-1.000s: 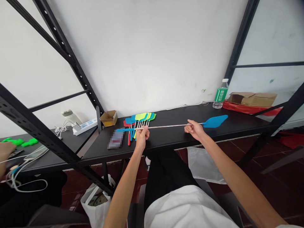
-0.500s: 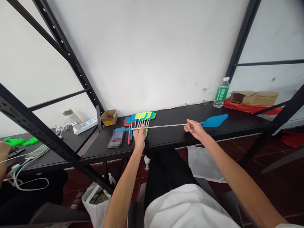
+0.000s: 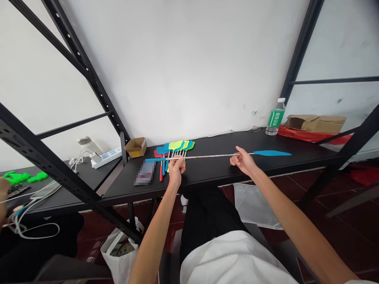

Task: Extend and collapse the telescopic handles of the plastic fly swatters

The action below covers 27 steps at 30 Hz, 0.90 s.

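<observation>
I hold a long blue fly swatter [image 3: 271, 153] stretched sideways over the black table [image 3: 213, 169]. My left hand [image 3: 177, 167] pinches its thin metal rod near the blue handle end. My right hand [image 3: 242, 161] pinches the rod closer to the blue head, which shows edge-on at the right. A bunch of other swatters [image 3: 174, 148] in blue, green, yellow and red lies on the table just behind my left hand.
A small open cardboard box [image 3: 136, 146] stands left of the swatters. A water bottle [image 3: 275, 116] and a brown package [image 3: 315, 123] on red material stand at the back right. Black rack struts [image 3: 89, 75] frame the table. Another person's hand [image 3: 3, 189], cables and a power strip [image 3: 105, 156] are at left.
The swatter's blue head has turned from flat-on to edge-on and sits a little further right. My left hand shifted slightly along the rod; my right hand has hardly moved.
</observation>
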Motion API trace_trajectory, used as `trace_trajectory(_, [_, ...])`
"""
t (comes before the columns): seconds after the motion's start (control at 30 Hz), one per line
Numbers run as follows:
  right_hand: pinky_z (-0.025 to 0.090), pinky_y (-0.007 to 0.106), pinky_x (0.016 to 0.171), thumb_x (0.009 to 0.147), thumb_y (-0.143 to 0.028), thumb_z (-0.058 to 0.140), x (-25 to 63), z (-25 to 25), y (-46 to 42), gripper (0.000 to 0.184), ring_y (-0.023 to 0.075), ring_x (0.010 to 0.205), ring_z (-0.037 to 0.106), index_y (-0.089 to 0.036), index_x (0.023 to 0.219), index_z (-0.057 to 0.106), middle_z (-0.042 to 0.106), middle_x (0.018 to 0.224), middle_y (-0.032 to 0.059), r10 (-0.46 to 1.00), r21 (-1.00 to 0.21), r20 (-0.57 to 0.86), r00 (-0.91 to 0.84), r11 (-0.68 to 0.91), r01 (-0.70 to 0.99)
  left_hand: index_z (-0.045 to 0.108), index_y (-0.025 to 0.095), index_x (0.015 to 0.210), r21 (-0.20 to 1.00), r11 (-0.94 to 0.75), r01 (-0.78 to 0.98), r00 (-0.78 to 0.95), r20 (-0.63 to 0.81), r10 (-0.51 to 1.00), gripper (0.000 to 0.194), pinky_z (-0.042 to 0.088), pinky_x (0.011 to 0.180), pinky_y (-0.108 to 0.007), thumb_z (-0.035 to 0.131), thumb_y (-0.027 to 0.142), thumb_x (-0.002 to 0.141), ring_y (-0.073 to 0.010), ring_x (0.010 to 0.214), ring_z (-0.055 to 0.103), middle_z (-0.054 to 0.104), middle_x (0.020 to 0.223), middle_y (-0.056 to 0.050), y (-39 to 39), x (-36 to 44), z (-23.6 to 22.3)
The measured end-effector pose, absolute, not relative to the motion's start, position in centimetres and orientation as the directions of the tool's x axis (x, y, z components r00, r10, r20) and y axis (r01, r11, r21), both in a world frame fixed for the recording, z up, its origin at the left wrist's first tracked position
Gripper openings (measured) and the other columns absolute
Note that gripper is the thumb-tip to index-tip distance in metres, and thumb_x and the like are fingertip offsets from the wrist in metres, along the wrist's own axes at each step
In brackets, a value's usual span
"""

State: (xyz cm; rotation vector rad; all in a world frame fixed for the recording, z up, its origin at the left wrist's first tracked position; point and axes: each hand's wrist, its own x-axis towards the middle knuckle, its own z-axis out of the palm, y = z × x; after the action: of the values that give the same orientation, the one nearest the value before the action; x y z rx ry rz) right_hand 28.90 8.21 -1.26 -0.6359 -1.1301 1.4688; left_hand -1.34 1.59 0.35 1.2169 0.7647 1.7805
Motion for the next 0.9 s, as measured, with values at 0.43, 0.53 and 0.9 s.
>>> trace_trajectory(0.43, [0.037,0.034,0.052,0.087,-0.044,0.068,29.0,-1.7,8.5,0.056,0.0132,0.042,0.037,-0.023,0.042,0.042,0.028,0.035,-0.0029,0.943,-0.897,0.224,-0.247,0.1,-0.431,0.039,0.02,0.055,0.868,-0.463,-0.179,-0.225,0.422,0.878,0.045,0.021,0.041,-0.022,0.067,0.041,0.084,-0.0066,0.041,0.03,0.037,0.046,0.005,2.0,-1.3,-0.2])
trace_trajectory(0.53, [0.037,0.033,0.052,0.086,-0.045,0.07,29.0,-1.8,8.4,0.055,0.0132,0.043,0.038,-0.023,0.043,0.044,0.031,0.036,-0.0028,0.937,-0.901,0.242,-0.252,0.12,-0.417,0.034,0.021,0.051,0.869,-0.473,-0.144,-0.287,0.421,0.861,0.053,0.022,0.041,-0.023,0.068,0.044,0.084,-0.0062,0.041,0.027,0.03,0.044,0.006,2.1,-1.4,-0.4])
trace_trajectory(0.9, [0.041,0.034,0.058,0.087,-0.043,0.07,29.3,-1.8,8.3,0.051,0.0163,0.049,0.046,-0.023,0.045,0.051,0.037,0.038,-0.0008,0.932,-0.91,0.255,-0.256,0.142,-0.389,0.031,0.021,0.051,0.875,-0.436,-0.21,-0.364,0.344,0.866,0.054,0.022,0.041,-0.023,0.069,0.042,0.083,-0.0049,0.038,0.025,0.025,0.043,0.008,1.9,-1.3,-0.9])
